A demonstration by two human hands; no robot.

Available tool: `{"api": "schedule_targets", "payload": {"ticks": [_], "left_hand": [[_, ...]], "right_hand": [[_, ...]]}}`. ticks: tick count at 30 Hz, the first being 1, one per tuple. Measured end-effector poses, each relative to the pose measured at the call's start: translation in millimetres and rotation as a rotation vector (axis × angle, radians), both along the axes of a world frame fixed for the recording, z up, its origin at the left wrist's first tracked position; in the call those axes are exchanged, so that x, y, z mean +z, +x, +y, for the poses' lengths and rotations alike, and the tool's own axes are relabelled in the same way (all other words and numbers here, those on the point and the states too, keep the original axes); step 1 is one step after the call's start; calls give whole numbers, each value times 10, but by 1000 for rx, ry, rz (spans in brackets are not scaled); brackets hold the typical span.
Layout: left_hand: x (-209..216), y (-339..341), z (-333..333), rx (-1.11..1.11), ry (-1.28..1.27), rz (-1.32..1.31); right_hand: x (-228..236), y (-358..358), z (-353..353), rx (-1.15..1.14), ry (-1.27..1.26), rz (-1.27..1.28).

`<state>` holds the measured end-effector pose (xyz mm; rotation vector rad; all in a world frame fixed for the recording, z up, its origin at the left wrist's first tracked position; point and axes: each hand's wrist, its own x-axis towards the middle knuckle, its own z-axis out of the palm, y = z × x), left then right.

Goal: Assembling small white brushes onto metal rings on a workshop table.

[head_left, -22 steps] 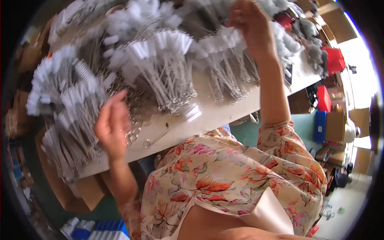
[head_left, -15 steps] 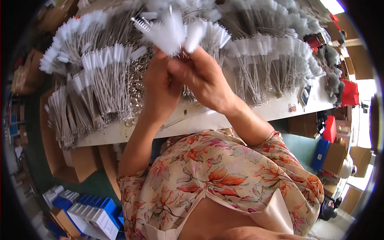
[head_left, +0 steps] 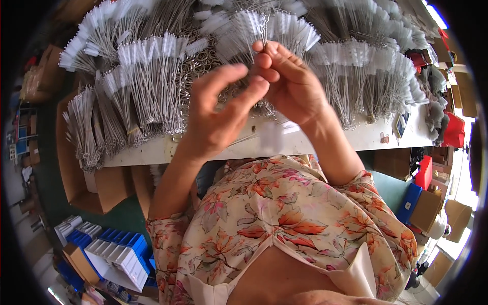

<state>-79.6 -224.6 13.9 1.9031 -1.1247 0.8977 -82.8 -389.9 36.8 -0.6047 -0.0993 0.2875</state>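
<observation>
My right hand [head_left: 297,84] pinches a few thin wire-handled brushes [head_left: 263,29] upright above the table, their looped ends sticking up past the fingertips. A blurred white bristle head [head_left: 272,137] hangs below that hand. Just to the left, my left hand [head_left: 216,104] is held up with thumb and forefinger spread, nothing visible in it. Behind both hands lie bundles of similar brushes [head_left: 152,84] with white bristle tips and twisted wire stems. A pile of small metal rings [head_left: 193,61] lies between the bundles, partly behind my left hand.
More brush bundles [head_left: 361,84] cover the right side of the white table [head_left: 315,147]. Open cardboard boxes [head_left: 109,190] stand below its left edge. Blue and white plastic bins [head_left: 119,256] sit at lower left. A phone-like object [head_left: 401,124] lies near the right end.
My hands have moved apart. The brushes now point loops up in my right hand, where white bristles showed on top before. My left hand has opened and come away.
</observation>
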Motion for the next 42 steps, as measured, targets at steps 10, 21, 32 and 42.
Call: {"api": "schedule_targets", "payload": {"ticks": [10, 21, 32, 42], "left_hand": [[315, 116, 259, -713, -129, 913], [113, -287, 181, -292, -21, 308], [-777, -759, 595, 394, 356, 894], [-160, -639, 412, -129, -519, 1308]], "right_hand": [[187, -244, 106, 96, -969, -442], [125, -451, -200, 598, -733, -48], [-651, -1220, -1112, 151, -1907, -258], [-397, -659, 149, -117, -1277, -708]]}}
